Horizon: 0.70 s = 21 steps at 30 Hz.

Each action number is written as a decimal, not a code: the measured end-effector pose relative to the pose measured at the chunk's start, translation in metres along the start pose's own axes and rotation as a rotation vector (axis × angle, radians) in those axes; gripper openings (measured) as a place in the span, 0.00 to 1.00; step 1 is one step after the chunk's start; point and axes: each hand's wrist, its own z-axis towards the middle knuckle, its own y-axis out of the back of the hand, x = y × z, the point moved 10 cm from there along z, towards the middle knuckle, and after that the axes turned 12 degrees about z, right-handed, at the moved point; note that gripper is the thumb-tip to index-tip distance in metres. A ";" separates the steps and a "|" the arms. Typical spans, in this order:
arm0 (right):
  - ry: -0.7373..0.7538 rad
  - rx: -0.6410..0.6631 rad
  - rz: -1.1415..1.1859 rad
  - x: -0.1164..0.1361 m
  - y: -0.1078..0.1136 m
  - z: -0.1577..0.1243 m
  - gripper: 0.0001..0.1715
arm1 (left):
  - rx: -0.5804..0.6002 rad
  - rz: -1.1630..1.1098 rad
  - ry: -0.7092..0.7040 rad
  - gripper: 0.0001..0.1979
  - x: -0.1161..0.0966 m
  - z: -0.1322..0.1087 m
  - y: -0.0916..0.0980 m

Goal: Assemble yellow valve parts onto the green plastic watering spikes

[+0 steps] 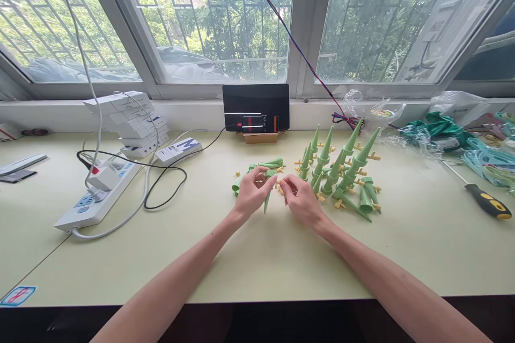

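My left hand is closed on a green plastic watering spike, whose pointed tip hangs downward. My right hand is pinched around a small yellow valve at the spike's side; whether the valve sits in the spike I cannot tell. Behind my left hand lie loose green spikes, partly hidden by the fingers, and a small yellow valve. To the right of my right hand several green spikes with yellow valves stand stacked or lie on the table.
On the left are a power strip with cables and a stack of white boxes. A phone leans on a dark tablet at the back. A screwdriver and plastic bags lie at right on the table.
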 end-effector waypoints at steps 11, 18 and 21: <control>0.043 -0.012 -0.085 0.002 -0.002 0.001 0.25 | 0.026 -0.010 -0.031 0.16 -0.001 -0.001 -0.004; 0.002 -0.011 0.029 -0.002 0.000 -0.001 0.21 | 0.000 -0.011 0.003 0.16 0.000 0.000 -0.001; 0.024 -0.006 0.067 0.001 -0.001 -0.001 0.16 | 0.005 -0.012 0.035 0.16 0.002 0.000 -0.001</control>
